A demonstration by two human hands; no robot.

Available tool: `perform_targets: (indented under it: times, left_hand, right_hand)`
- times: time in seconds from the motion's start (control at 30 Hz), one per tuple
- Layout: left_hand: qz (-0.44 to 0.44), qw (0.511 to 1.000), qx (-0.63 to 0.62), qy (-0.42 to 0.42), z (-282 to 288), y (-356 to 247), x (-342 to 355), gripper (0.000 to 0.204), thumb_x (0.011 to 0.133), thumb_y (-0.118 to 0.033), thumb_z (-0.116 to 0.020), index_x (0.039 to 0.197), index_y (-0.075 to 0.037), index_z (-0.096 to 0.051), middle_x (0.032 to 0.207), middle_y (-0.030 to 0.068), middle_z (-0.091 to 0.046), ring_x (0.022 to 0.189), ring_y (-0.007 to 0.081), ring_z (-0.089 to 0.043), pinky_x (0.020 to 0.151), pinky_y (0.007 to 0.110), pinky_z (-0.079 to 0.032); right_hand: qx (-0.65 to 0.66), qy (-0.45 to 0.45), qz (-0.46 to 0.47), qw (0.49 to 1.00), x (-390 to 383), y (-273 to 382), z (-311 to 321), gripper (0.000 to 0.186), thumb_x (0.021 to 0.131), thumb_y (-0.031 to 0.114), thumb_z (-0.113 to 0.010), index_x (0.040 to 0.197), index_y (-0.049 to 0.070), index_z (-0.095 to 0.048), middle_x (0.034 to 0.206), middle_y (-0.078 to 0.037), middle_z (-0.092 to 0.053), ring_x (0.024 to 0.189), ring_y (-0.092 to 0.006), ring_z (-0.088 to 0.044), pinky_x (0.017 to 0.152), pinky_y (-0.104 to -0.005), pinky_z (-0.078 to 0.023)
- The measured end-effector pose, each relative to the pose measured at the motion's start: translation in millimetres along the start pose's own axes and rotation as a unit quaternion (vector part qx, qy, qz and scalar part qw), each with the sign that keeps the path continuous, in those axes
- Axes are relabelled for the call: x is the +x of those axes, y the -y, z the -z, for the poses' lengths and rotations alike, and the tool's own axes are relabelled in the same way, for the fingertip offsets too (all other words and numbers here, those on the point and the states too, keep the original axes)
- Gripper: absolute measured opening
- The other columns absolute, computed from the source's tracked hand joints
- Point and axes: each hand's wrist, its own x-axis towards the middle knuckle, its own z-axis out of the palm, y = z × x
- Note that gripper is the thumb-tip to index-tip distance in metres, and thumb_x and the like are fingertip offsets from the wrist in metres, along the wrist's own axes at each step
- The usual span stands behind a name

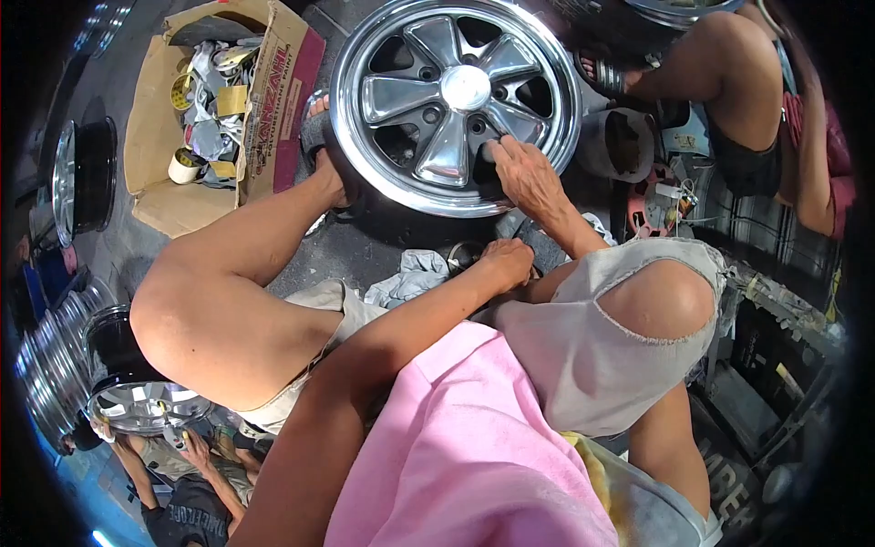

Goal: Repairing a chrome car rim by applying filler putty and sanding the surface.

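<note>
A polished five-spoke wheel rim (444, 157) with a bright round centre cap stands tilted in front of me. My right hand (529, 180) reaches onto its lower right part, with bent fingers at the gap between two spokes. A small grey piece (489, 151) shows at those fingertips; its kind is unclear. Lower down, beneath the rim's edge, my left hand (507, 263) is closed with the knuckles up. Its fingertips, and whatever they hold, are hidden. Beside it on the floor lies a crumpled grey cloth (407, 279).
An open cardboard box (146, 150) of scraps and tape rolls stands at the left. More rims (66, 182) stand beyond it. A co-worker's leg (693, 68) is at the upper right. Another person handles a rim (146, 407) at the lower left. A grey container (597, 144) sits right of my rim.
</note>
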Motion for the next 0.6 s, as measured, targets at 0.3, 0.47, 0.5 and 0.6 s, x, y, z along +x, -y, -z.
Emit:
perform_targets:
  times: [0.3,0.47,0.5,0.6]
  left_hand:
    - [-0.005,1.0,0.025,-0.019,3,-4,-7,0.027,0.082,-0.015,-0.076,0.107,-0.003,-0.08,0.113,0.0218,-0.076,0.112,0.0374,-0.073,0.096,0.045,-0.058]
    - [-0.008,0.999,0.044,-0.011,5,-3,-4,0.029,0.084,-0.015,-0.075,0.109,-0.001,-0.079,0.117,0.0209,-0.075,0.113,0.0368,-0.072,0.096,0.045,-0.058]
    - [-0.007,0.999,0.044,-0.013,4,-2,-4,0.029,0.084,-0.015,-0.075,0.109,-0.001,-0.079,0.117,0.0209,-0.075,0.113,0.0368,-0.072,0.096,0.045,-0.058]
    - [-0.015,0.998,0.031,-0.049,2,-1,-6,0.028,0.086,-0.016,-0.073,0.108,0.0,-0.079,0.115,0.021,-0.076,0.112,0.037,-0.073,0.096,0.045,-0.059]
  right_hand:
    - [-0.009,-0.023,0.019,1.0,-1,4,12,0.034,0.095,0.009,-0.053,0.125,-0.003,-0.063,0.095,-0.017,-0.062,0.083,-0.0349,-0.066,0.073,-0.045,-0.055]
    - [0.011,0.013,0.003,1.0,2,4,15,0.036,0.094,0.01,-0.055,0.127,-0.002,-0.062,0.096,-0.018,-0.063,0.085,-0.0345,-0.067,0.075,-0.044,-0.055]
    - [0.014,0.011,0.01,1.0,4,4,15,0.036,0.094,0.01,-0.055,0.127,-0.002,-0.062,0.096,-0.018,-0.063,0.086,-0.0346,-0.067,0.075,-0.0439,-0.055]
    - [0.022,0.005,0.03,0.999,-2,5,16,0.037,0.094,0.01,-0.056,0.128,-0.002,-0.062,0.097,-0.017,-0.063,0.086,-0.0347,-0.068,0.075,-0.0437,-0.055]
